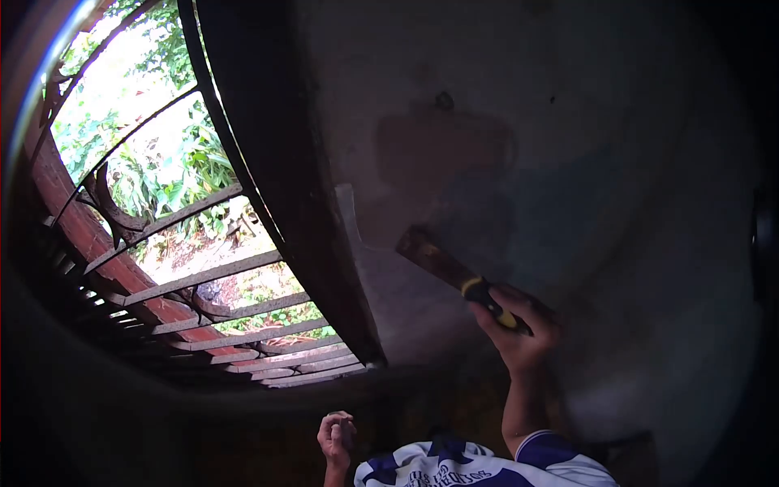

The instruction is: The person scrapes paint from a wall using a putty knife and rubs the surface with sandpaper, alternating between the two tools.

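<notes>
My right hand [519, 329] is raised against a dim plastered wall [568, 162] and grips the black and yellow handle of a scraper [438, 261]. Its rusty flat blade points up and left, with its edge touching the wall just right of the window frame. My left hand [337, 438] hangs low near my chest, its fingers curled closed with nothing in them. My blue and white striped shirt [479, 467] shows at the bottom.
A window with a dark wooden frame [276, 178] and curved metal bars [203, 280] fills the left side, with green plants outside. The wall has patchy, worn areas of paint. The room is dark below the sill.
</notes>
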The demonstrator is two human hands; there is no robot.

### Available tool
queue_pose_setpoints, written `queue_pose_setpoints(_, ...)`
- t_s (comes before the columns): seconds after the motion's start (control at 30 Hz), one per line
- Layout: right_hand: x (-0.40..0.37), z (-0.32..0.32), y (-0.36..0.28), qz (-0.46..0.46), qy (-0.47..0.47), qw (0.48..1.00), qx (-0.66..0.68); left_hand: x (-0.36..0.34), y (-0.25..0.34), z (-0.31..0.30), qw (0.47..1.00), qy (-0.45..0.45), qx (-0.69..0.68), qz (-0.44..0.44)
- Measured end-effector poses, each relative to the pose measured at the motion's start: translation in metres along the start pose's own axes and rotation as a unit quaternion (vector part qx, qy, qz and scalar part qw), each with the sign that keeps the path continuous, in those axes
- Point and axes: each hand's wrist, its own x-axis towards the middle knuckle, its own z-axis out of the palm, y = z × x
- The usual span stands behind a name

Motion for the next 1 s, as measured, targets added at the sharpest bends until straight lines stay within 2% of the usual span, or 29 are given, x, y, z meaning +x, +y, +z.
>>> queue_pose_setpoints(0.1,-0.010,-0.020,0.009,0.000,0.063,0.998,0.026,-0.013,-0.001,-0.019,0.999,0.025,0.025,-0.001)
queue_pose_setpoints(0.2,0.001,-0.006,-0.004,-0.017,0.030,0.999,-0.027,-0.017,0.002,-0.028,0.998,0.066,0.020,-0.010)
queue_pose_setpoints(0.23,0.001,-0.007,-0.007,0.015,0.024,1.000,-0.013,-0.017,0.000,-0.031,0.997,0.075,0.016,-0.014)
queue_pose_setpoints(0.33,-0.006,-0.014,-0.009,-0.032,0.031,0.997,-0.063,-0.017,0.000,-0.040,0.997,0.071,0.033,-0.019)
queue_pose_setpoints(0.43,-0.004,-0.019,0.007,-0.026,0.053,0.997,-0.040,-0.012,0.000,-0.047,0.998,0.057,0.019,0.012)
queue_pose_setpoints(0.53,-0.001,-0.003,0.001,0.011,0.037,0.999,-0.013,-0.003,0.003,-0.052,0.998,0.048,0.045,0.002)
queue_pose_setpoints(0.57,0.001,-0.007,-0.004,-0.033,0.032,0.998,-0.048,-0.001,0.003,-0.054,0.998,0.049,0.036,0.003)
queue_pose_setpoints(0.67,-0.008,-0.027,0.004,0.006,0.086,0.995,-0.052,0.004,0.003,-0.064,0.999,0.034,0.036,0.006)
queue_pose_setpoints(0.7,-0.002,-0.031,0.005,-0.007,0.085,0.995,-0.051,0.006,0.003,-0.067,0.999,0.026,0.025,0.012)
queue_pose_setpoints(0.8,0.011,-0.018,-0.009,0.016,0.092,0.994,-0.056,0.011,0.021,-0.064,0.999,0.030,0.003,-0.037)
queue_pose_setpoints(0.83,0.011,-0.022,-0.015,-0.017,0.076,0.992,-0.103,0.015,0.017,-0.062,0.999,0.024,0.011,-0.020)
queue_pose_setpoints(0.9,0.010,-0.030,-0.014,-0.028,0.071,0.994,-0.079,0.015,0.008,-0.066,0.999,0.014,0.035,0.010)
queue_pose_setpoints(1.0,0.018,-0.030,-0.005,0.001,0.093,0.995,-0.044,0.019,0.003,-0.068,0.999,-0.007,0.042,0.022)
